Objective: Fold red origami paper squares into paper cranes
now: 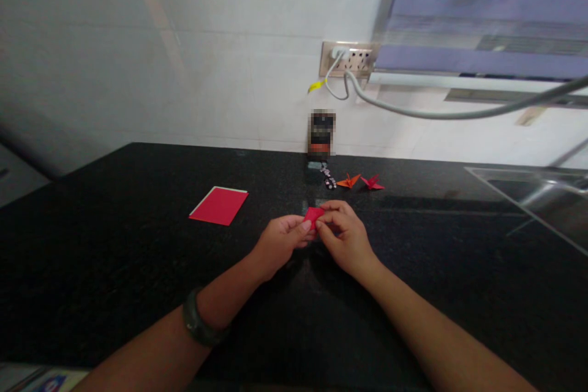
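Observation:
A small folded piece of red paper (314, 215) is held up between my two hands over the black countertop. My left hand (281, 240) pinches it from the left, thumb on top and fingers beneath. From the right, my right hand (346, 237) grips its edge between thumb and fingertips, which cover part of the paper. Beyond the hands stand two folded paper cranes, an orange crane (349, 181) and a red crane (372, 182). Off to the left lies a stack of square red paper (218, 206) with a pale edge showing.
A phone (321, 135) with a beaded strap (329, 180) leans against the tiled wall. Above it, a white cable (413, 113) hangs by the wall socket (349, 60). A sink (546, 196) is set into the black countertop (138, 269) at the right.

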Demonstrator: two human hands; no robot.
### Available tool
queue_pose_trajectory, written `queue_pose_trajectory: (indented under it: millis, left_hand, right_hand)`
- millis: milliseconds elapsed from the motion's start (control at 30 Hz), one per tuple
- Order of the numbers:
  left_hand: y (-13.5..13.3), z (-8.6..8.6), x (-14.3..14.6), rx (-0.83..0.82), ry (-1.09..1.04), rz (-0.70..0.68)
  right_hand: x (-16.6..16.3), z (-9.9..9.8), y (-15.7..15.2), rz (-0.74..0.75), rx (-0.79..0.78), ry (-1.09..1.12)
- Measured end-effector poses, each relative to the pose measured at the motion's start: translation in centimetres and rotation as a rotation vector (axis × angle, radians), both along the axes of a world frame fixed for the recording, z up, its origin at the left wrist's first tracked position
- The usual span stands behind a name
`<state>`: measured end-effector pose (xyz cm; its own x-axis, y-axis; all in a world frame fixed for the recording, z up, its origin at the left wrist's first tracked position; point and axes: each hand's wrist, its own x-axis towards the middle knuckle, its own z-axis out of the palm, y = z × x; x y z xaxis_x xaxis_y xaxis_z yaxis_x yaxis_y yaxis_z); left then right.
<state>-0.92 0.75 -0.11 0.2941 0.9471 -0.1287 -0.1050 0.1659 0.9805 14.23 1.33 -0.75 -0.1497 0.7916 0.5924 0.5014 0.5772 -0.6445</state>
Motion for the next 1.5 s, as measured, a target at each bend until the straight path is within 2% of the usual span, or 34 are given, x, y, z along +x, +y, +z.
queue_pose_trajectory:
  millis: [200, 400, 533, 767, 933, 1000, 1100, 1200, 1333, 1500]
  left_hand:
    - [0.1, -0.7, -0.1, 0.14, 0.122, 0.031]
    - [0.1, -0.4, 0.0, 0.08, 0.083, 0.066]
    - [0.1, -0.3, 0.0, 0.065, 0.07, 0.068]
    - [0.1, -0.3, -0.2, 0.095, 0.138, 0.051]
    - [0.1, -0.1, -0.7, 0.18, 0.262, -0.039]
    - [0.2, 0.0, -0.9, 0.227, 0.313, -0.018]
    - [0.3, 0.0, -1.1, 0.315, 0.372, 0.086]
    - [0.4, 0.0, -1.0, 0.32, 0.282, 0.16]
    - [0.2, 0.2, -0.6, 0.207, 0.037, 0.111]
    - [-0.1, 0.5, -0.4, 0.166, 0.025, 0.093]
  right_hand:
    - [-0.2, 0.1, -0.3, 0.009, -0.032, 0.014]
    - [-0.2, 0.1, -0.2, 0.008, -0.021, 0.031]
    - [0.0, -0.3, 0.2, 0.015, -0.071, 0.066]
    - [0.0, -0.1, 0.3, 0.069, -0.359, 0.277]
    - [0.6, 0.7, 0.2, 0.178, -0.545, 0.066]
    - [0.9, 0.9, 0.2, 0.206, -0.587, 0.034]
    - [1.0, 1.0, 0.1, 0.276, -0.702, 0.047]
    - [0.5, 0.7, 0.0, 0.357, -0.791, 0.076]
    - [-0.2, 0.3, -0.2, 0.333, -0.762, 0.208]
    - [-0.2, 0.4, -0.3, 0.306, -0.727, 0.262]
